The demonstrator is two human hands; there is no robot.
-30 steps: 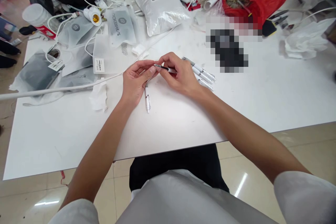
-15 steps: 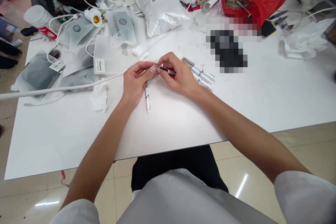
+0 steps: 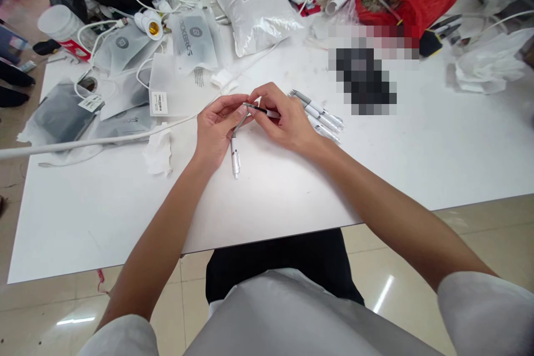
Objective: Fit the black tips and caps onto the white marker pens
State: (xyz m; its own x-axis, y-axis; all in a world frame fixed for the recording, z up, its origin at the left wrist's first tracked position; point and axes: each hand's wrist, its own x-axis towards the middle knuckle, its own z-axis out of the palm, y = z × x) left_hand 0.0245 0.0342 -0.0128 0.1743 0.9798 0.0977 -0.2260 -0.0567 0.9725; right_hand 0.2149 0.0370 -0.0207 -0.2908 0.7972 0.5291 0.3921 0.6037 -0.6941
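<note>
My left hand (image 3: 213, 132) and my right hand (image 3: 284, 118) meet over the table, fingertips nearly touching. A slim pen (image 3: 262, 110) with a dark front part runs between them. My right thumb and fingers grip its body, while my left thumb and fingertips pinch around its tip end. Below my left fingers is a white pen (image 3: 236, 161) with a clear end; its grey upper part reaches up to the left thumb, and I cannot tell whether it is held. Beside my right hand lie several grey-and-white pens (image 3: 319, 111) in a loose pile.
Frosted bags (image 3: 194, 41), a white cable (image 3: 125, 139) and torn tissue (image 3: 158, 150) lie to the left. At the back are a plastic parcel (image 3: 261, 14) and a red bag (image 3: 417, 0). A blurred dark object (image 3: 365, 78) and crumpled white paper (image 3: 490, 64) lie to the right.
The hands and the pen keep almost the same pose. The whole view has shifted very slightly.
</note>
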